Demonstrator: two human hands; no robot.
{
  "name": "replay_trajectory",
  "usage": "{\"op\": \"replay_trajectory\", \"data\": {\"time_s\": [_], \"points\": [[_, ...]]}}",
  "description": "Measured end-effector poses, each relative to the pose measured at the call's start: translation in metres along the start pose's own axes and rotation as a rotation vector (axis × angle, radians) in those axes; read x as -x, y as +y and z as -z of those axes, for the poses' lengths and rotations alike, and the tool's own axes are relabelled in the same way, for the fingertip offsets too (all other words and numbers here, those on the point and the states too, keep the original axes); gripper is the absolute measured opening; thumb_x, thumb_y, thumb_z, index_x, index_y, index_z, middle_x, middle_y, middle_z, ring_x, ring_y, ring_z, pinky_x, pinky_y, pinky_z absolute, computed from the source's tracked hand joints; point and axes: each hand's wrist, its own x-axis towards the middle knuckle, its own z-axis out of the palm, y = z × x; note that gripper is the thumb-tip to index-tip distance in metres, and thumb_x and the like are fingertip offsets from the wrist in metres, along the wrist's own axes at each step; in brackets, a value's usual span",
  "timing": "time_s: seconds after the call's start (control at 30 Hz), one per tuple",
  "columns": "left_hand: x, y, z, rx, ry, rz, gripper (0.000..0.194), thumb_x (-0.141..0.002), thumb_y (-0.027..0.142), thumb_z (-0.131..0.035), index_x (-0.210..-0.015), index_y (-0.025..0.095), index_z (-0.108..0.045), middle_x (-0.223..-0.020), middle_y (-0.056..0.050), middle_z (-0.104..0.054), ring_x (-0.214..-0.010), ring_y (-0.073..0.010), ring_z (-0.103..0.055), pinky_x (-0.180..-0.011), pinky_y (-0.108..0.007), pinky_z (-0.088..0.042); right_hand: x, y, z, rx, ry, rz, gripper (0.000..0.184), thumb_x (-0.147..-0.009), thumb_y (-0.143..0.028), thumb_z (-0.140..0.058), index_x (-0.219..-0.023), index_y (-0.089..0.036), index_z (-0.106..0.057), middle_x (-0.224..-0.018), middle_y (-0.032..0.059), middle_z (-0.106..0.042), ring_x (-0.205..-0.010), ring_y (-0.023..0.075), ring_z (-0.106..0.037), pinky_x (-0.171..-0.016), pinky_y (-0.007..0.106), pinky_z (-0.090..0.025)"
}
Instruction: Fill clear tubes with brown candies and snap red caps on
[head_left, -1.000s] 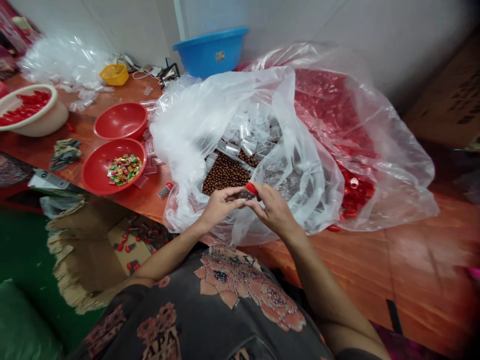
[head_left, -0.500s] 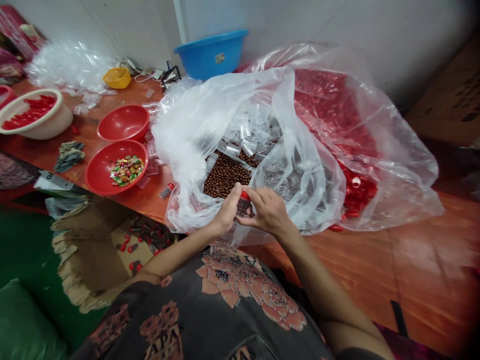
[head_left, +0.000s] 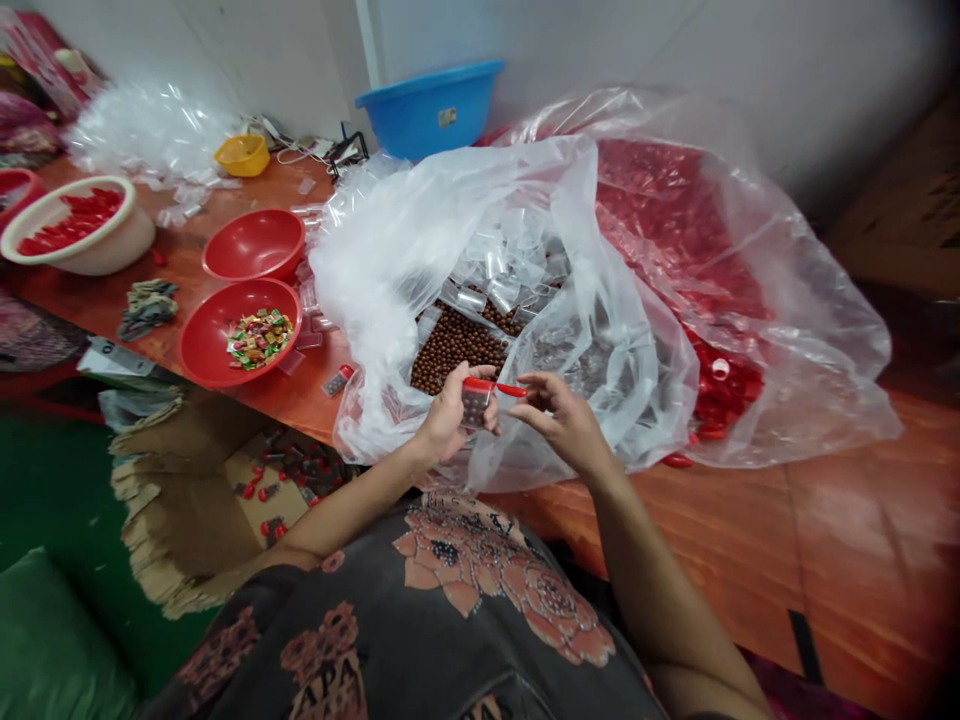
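Because the left hand (head_left: 446, 418) wraps the small clear container (head_left: 475, 409), part of its wall and base is hidden, though brown balls show through the side below its red cap (head_left: 478, 384). The inside of the blue basin (head_left: 431, 112) is out of sight behind its wall, the red bowl at the far left edge (head_left: 16, 192) is cut off, and the cardboard carton on the right (head_left: 896, 205) fades into shadow. Plastic film blurs the red pieces inside the large bag (head_left: 667, 225).

The left fingers are closed around the container, which is held just in front of the loose brown balls (head_left: 457, 347) in the open bag (head_left: 390, 250). The right hand (head_left: 561, 420) has thumb and forefinger narrowly apart at the outer end of a slim red piece (head_left: 511, 390); whether they pinch it, or it joins the cap, cannot be told.
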Motion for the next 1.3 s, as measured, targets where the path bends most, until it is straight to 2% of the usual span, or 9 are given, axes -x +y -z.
{"op": "replay_trajectory", "data": {"time_s": [0.07,0.17,0.3,0.43,0.7,0.9,1.07,1.17,1.3], "points": [[0.0,0.002,0.002,-0.002,-0.046,0.042,0.063,-0.09,0.069,-0.031,-0.122,0.018,-0.048,-0.053,0.004,-0.051,-0.043,-0.0125,-0.047,-0.045,-0.023,-0.043,0.002,0.0,-0.003,-0.157,0.049,-0.098,0.036,-0.083,-0.052,-0.062,-0.099,-0.019,-0.065,-0.08,0.0017,-0.066,-0.07,0.0133,-0.06,-0.063,0.027,-0.048],[-0.002,0.004,0.002,-0.008,-0.114,0.142,0.076,-0.084,0.079,-0.025,-0.121,0.017,-0.05,-0.053,0.003,-0.05,-0.042,-0.0126,-0.046,-0.043,-0.024,-0.043,0.004,-0.005,-0.01,-0.22,0.14,-0.098,0.037,-0.088,-0.048,-0.055,-0.112,-0.021,-0.065,-0.09,0.0031,-0.069,-0.076,0.0138,-0.062,-0.067,0.028,-0.051],[-0.006,0.006,0.0,0.03,-0.149,0.233,0.08,-0.082,0.082,-0.019,-0.1,0.015,-0.058,-0.055,0.001,-0.051,-0.043,-0.0107,-0.048,-0.042,-0.021,-0.042,0.002,-0.013,-0.014,0.116,0.064,0.163,0.067,-0.085,-0.054,-0.058,-0.142,-0.022,-0.043,-0.123,0.0108,-0.062,-0.103,0.0228,-0.062,-0.089,0.042,-0.051],[-0.01,0.009,-0.002,0.014,-0.122,0.313,0.081,-0.074,0.089,-0.019,-0.074,0.016,-0.053,-0.053,0.0,-0.048,-0.041,-0.0096,-0.045,-0.034,-0.019,-0.032,-0.001,-0.02,-0.013,0.488,-0.015,0.39,0.097,-0.076,-0.063,-0.065,-0.151,-0.017,-0.023,-0.137,0.02,-0.051,-0.12,0.0343,-0.053,-0.094,0.053,-0.048],[-0.013,0.007,-0.001,-0.047,-0.074,0.316,0.079,-0.066,0.094,-0.029,-0.066,0.017,-0.047,-0.053,0.0,-0.048,-0.042,-0.0074,-0.045,-0.036,-0.018,-0.031,-0.005,-0.023,-0.015,0.572,0.011,0.546,0.072,-0.081,-0.05,-0.064,-0.138,-0.017,-0.034,-0.121,0.0163,-0.057,-0.11,0.0294,-0.056,-0.089,0.045,-0.049],[-0.009,0.0,-0.005,-0.071,-0.039,0.215,0.061,-0.078,0.077,-0.047,-0.066,0.017,-0.045,-0.05,0.004,-0.044,-0.041,-0.0054,-0.041,-0.039,-0.017,-0.032,-0.008,-0.024,-0.018,0.519,0.063,0.585,0.062,-0.073,-0.036,-0.065,-0.126,-0.015,-0.04,-0.109,0.0141,-0.058,-0.1,0.0272,-0.056,-0.086,0.042,-0.05],[-0.002,-0.007,-0.006,-0.15,0.043,0.127,0.062,-0.08,0.078,-0.04,-0.066,0.018,-0.043,-0.048,0.004,-0.041,-0.039,-0.0056,-0.038,-0.038,-0.018,-0.028,-0.01,-0.015,-0.022,0.543,0.084,0.696,0.066,-0.077,-0.044,-0.063,-0.132,-0.016,-0.039,-0.107,0.0142,-0.061,-0.098,0.0274,-0.059,-0.083,0.043,-0.049],[0.006,-0.01,-0.004,-0.246,0.049,0.059,0.062,-0.081,0.078,-0.038,-0.084,0.018,-0.051,-0.053,0.005,-0.043,-0.041,-0.0071,-0.039,-0.039,-0.018,-0.03,-0.007,-0.011,-0.031,0.564,0.13,0.756,0.072,-0.08,-0.053,-0.061,-0.136,-0.015,-0.038,-0.111,0.0168,-0.062,-0.1,0.0286,-0.06,-0.083,0.043,-0.05],[0.02,0.0,0.011,-0.335,0.115,-0.116,0.051,-0.085,0.066,-0.048,-0.113,0.023,-0.046,-0.065,0.006,-0.047,-0.046,-0.0077,-0.042,-0.044,-0.019,-0.035,-0.002,-0.019,-0.043,0.574,0.069,0.682,0.075,-0.084,-0.053,-0.059,-0.144,-0.017,-0.033,-0.12,0.0177,-0.06,-0.109,0.0296,-0.059,-0.087,0.045,-0.051]]}}
